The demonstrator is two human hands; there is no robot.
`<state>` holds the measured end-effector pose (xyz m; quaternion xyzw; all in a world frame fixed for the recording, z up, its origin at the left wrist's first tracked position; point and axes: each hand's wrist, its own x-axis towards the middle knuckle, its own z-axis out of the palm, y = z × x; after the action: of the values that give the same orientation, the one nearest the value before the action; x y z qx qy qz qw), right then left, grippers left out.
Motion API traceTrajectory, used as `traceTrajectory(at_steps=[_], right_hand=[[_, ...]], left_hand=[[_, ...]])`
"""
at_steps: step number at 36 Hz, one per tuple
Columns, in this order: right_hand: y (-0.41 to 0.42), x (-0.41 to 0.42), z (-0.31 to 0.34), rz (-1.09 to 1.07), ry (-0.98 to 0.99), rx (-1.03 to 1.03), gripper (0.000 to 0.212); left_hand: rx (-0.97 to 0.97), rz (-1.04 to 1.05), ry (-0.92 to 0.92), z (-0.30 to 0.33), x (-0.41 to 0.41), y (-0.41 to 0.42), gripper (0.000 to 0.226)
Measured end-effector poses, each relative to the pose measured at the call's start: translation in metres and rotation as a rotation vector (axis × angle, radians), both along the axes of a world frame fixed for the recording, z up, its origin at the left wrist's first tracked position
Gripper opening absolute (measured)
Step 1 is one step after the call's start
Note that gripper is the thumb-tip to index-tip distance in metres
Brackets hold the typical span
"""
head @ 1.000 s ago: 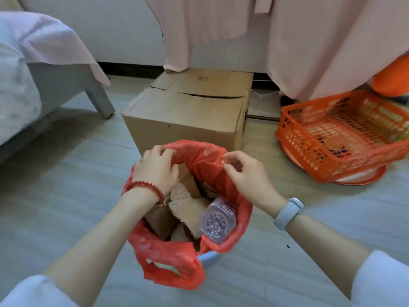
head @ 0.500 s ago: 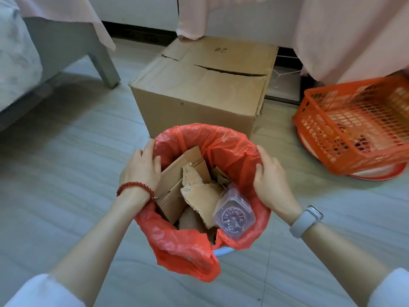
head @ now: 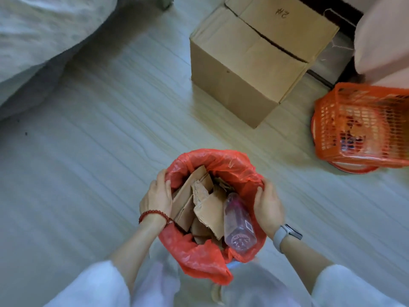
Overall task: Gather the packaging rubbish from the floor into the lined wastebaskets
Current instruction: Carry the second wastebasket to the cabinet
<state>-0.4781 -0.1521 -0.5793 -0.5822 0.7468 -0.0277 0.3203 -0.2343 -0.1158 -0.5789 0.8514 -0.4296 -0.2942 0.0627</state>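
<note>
A wastebasket lined with a red plastic bag (head: 221, 160) is in front of me, low in the head view. It holds torn cardboard pieces (head: 208, 209) and a clear plastic bottle (head: 238, 222) lying bottom-up toward me. My left hand (head: 157, 196) grips the left rim over the red liner, a red bead bracelet on its wrist. On the right rim, my right hand (head: 269, 204) grips the liner too, with a grey watch on that wrist.
A closed cardboard box (head: 254, 58) marked with handwriting stands on the wood-look floor beyond the basket. An orange mesh basket (head: 363, 127) sits on an orange lid at the right. Grey bedding (head: 39, 41) fills the upper left. Pale fabric hangs at the top right.
The wastebasket has come away from the cardboard box toward me, both hands holding its rim. My view has tilted further down and back.
</note>
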Motion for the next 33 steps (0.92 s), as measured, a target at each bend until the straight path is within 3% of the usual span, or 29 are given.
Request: traceTrajectory(at_steps=[7,17,24,33], right_hand=[[0.034,0.026,0.137,0.258,-0.071,0.052,0.034],[0.101,0.091,0.303,0.845,-0.117,-0.051,0.038],[0.194,0.171,0.355,1.203,-0.151,-0.098,0.038],[0.388,0.275,0.368,1.529,-0.235,-0.113,0.038]], left_hand=[[0.019,0.287,-0.009,0.128,0.013,0.091,0.038],[-0.099,0.742,-0.185,0.304,0.001,0.266,0.038],[-0.139,1.051,-0.285,0.359,0.006,0.403,0.035],[-0.148,1.37,-0.306,0.378,0.017,0.614,0.032]])
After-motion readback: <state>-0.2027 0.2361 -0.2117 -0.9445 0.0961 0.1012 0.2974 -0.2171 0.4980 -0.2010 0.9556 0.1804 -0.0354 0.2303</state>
